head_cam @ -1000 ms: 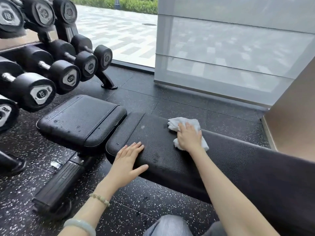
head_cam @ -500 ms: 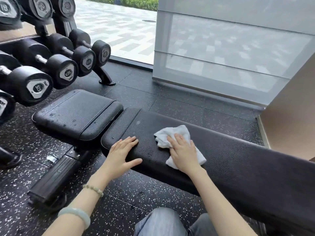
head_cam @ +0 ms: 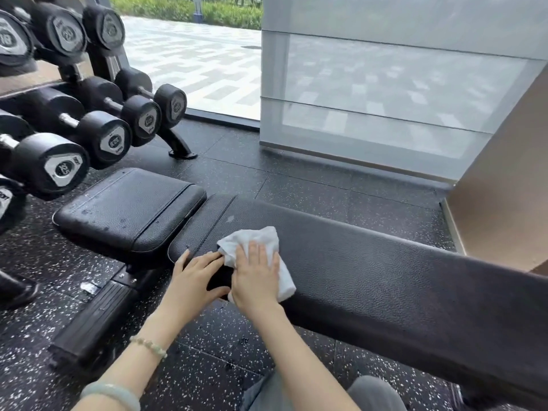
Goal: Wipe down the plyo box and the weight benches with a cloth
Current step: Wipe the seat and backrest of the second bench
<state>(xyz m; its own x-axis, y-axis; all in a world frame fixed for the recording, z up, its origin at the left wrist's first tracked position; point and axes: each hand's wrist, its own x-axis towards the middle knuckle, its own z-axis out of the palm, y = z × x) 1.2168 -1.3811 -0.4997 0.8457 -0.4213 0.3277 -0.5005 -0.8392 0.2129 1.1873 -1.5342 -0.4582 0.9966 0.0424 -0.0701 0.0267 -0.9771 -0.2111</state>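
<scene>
right hand [head_cam: 256,280]: flat fingers press white cloth [head_cam: 261,237] at back pad [head_cam: 385,280] near edge | left hand [head_cam: 192,280]: straight fingers rest on pad end, beside cloth

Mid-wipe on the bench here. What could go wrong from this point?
1. The left hand rests on the back pad right beside the cloth, so the patch under it may go unwiped.
2. The seat pad shows wet-looking spots and could be skipped.
3. The dumbbells jut out close beside the seat pad; reaching there with the right hand risks a knock.
</scene>
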